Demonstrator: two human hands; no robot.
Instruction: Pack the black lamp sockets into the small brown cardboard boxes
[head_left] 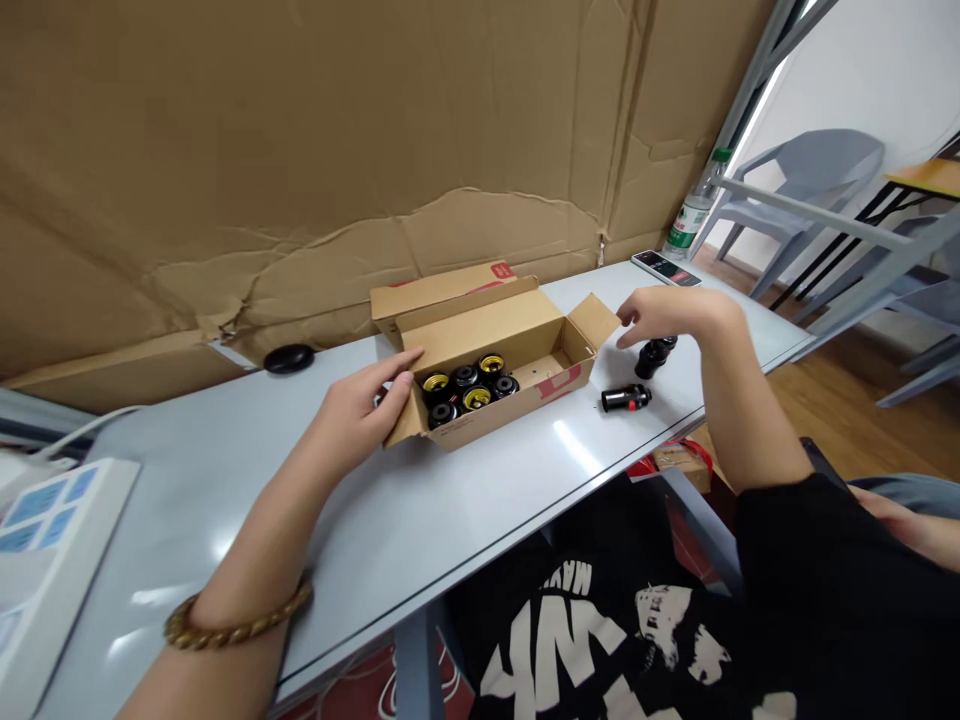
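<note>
An open cardboard box (pixel 480 430) sits on the light table, with several black cylindrical parts (pixel 465 376) standing in its left half, some showing yellow threaded insides. My left hand (pixel 367 405) grips the box at its left end, thumb on the side flap (pixel 409 418). Beyond the other end, my right hand (pixel 664 312) hovers with thumb and fingers loosely bent and apart, near the right flap (pixel 594 318). Beneath it stands a black cylindrical part (pixel 654 357), partly hidden by the hand. A second black cylinder with a red mark (pixel 625 399) lies on its side nearby.
A phone (pixel 665 268) and a water bottle (pixel 691 215) are at the table's back right. A round black object (pixel 289 358) lies by the cardboard wall (pixel 375 120). At left is a white panel (pixel 67 560). Another person's arm (pixel 907 520) shows at right.
</note>
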